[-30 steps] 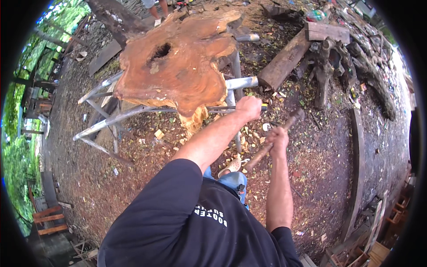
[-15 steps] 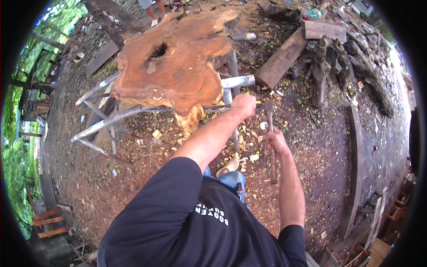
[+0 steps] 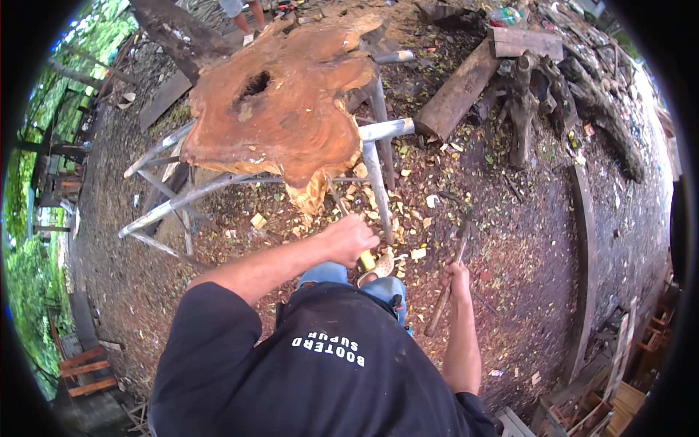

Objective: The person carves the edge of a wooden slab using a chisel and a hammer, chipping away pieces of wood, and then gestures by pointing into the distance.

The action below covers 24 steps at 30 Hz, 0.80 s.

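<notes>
A chisel point(image 3: 367, 259) with a yellow and dark handle is gripped in my left hand point(image 3: 352, 238). Its long blade points away from me, the tip at or close to the pale, chipped edge of a thick reddish-brown wood slab point(image 3: 306, 109); whether it touches, I cannot tell. My right hand point(image 3: 456, 280) is closed round the wooden handle of a hammer point(image 3: 439, 312), held lower and to the right, apart from the chisel. The hammer's head is up, on the far side of my fist. A dark hole point(image 3: 256, 84) opens in the slab's top.
Grey metal legs point(image 3: 193, 202) carry the slab. Pale wood chips point(image 3: 418, 253) litter the ground round my shoe point(image 3: 378, 269). A log point(image 3: 459, 91) and gnarled roots point(image 3: 523, 116) lie at the far right, a long beam point(image 3: 582, 269) at right. Another person's legs point(image 3: 256, 13) show at the top.
My left hand has come down and toward me, and the chisel has swung from sideways to pointing away. The hammer has dropped lower, away from the chisel's handle end.
</notes>
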### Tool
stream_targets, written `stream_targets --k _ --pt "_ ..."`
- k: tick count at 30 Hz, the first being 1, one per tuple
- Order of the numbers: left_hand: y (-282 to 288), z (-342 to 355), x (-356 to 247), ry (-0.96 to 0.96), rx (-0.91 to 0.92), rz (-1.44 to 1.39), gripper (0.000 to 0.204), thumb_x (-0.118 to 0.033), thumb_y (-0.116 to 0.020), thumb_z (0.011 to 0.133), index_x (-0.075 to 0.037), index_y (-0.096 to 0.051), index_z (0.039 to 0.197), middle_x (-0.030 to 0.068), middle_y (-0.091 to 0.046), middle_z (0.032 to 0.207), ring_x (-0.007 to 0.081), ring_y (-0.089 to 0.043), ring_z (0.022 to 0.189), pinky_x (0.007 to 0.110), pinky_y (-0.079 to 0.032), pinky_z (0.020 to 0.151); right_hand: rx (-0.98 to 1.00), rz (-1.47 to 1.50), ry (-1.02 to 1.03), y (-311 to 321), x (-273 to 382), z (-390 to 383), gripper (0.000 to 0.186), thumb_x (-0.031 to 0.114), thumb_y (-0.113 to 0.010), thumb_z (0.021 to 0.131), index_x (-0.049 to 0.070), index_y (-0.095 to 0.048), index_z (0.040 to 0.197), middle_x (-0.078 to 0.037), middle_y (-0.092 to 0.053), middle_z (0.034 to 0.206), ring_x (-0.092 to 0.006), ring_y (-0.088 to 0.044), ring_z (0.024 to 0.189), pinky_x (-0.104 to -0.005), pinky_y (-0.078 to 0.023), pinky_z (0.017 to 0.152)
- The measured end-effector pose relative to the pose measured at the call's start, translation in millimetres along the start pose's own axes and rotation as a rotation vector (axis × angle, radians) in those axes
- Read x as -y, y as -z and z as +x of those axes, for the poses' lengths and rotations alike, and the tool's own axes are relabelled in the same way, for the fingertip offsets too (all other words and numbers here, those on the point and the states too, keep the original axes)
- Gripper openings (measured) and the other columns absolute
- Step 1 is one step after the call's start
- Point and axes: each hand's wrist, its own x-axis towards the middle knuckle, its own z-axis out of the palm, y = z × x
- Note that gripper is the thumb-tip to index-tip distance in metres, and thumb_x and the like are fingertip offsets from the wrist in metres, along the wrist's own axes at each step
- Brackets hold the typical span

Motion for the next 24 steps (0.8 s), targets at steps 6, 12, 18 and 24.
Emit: stream_targets --k 6,12,18,24 --pt "4 31 -21 -0.158 -0.052 -0.121 0.029 -0.018 -0.074 0.06 -0.011 -0.054 0.08 0.0023 -0.055 0.068 0.0251 -0.059 0.066 0.04 -0.043 0.061 -0.132 0.182 -0.133 5 -36 -17 0.015 0.008 -0.05 0.083 0.008 -0.048 0.097 0.0 -0.041 0.061 -0.0131 -0.04 0.044 -0.0307 -0.039 0.039" --pt "9 49 -38 -0.157 -0.027 -0.183 0.029 -0.019 -0.071 0.065 -0.009 -0.053 0.085 0.0057 -0.058 0.07 0.0301 -0.063 0.07 0.043 -0.046 0.061 -0.164 0.173 -0.095 -8 -46 -24 0.018 0.01 -0.05 0.081 0.007 -0.049 0.098 0.0 -0.042 0.062 -0.0136 -0.041 0.044 -0.0315 -0.04 0.041" --pt "14 5 -6 -0.216 0.179 -0.147 0.033 -0.015 -0.07 0.061 -0.005 -0.052 0.087 0.0109 -0.06 0.075 0.0331 -0.064 0.074 0.045 -0.05 0.064 -0.213 0.223 -0.059 -37 -51 -43 0.017 0.01 -0.05 0.082 0.006 -0.051 0.098 -0.002 -0.046 0.064 -0.0139 -0.043 0.044 -0.031 -0.039 0.04" --pt "16 -25 5 -0.368 0.15 -0.133 0.024 -0.009 -0.067 0.066 -0.005 -0.053 0.085 0.0109 -0.061 0.075 0.031 -0.066 0.071 0.043 -0.051 0.062 -0.366 0.287 0.018 -71 -94 -74 0.016 0.01 -0.052 0.082 0.006 -0.052 0.098 -0.001 -0.048 0.067 -0.0125 -0.045 0.046 -0.0295 -0.04 0.04"
